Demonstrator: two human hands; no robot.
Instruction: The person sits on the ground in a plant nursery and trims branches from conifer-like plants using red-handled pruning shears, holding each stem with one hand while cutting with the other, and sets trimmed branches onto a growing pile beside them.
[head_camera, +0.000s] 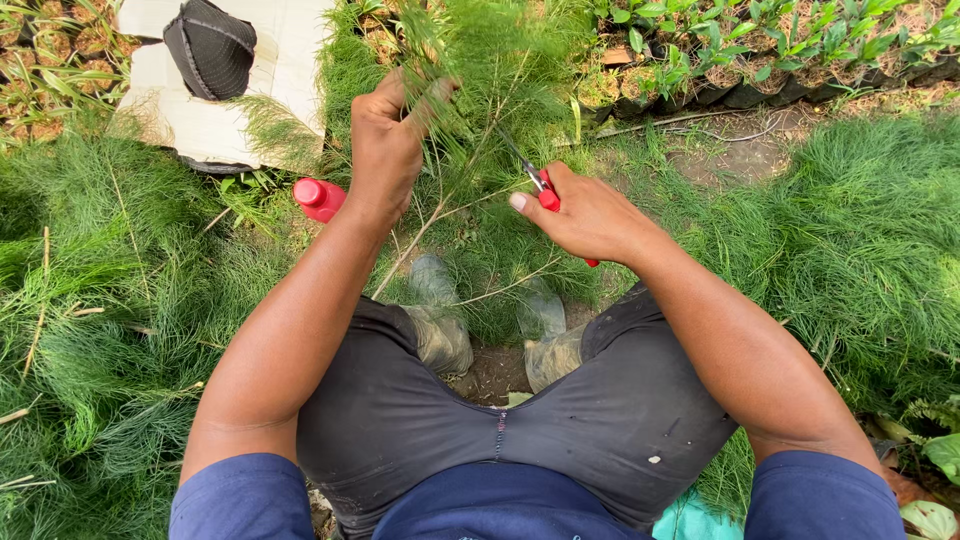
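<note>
Head view looks down on a seated person in dark trousers and blue sleeves, with cut feathery green foliage heaped on both sides. The left hand is raised and closed in a fist around the upper stems of a feathery green branch, which stands between the knees and fans upward past the fingers. The right hand is wrapped tight around the red handles of a pair of pruning shears, whose thin blades point up and to the left into the same branch, just beside a slim pale stem; whether the blades are parted cannot be told. A red-capped bottle lies in the greenery just behind the left wrist. Farther back a black cap rests on a pale sheet of cardboard, and a row of small potted seedlings lines the top right
</note>
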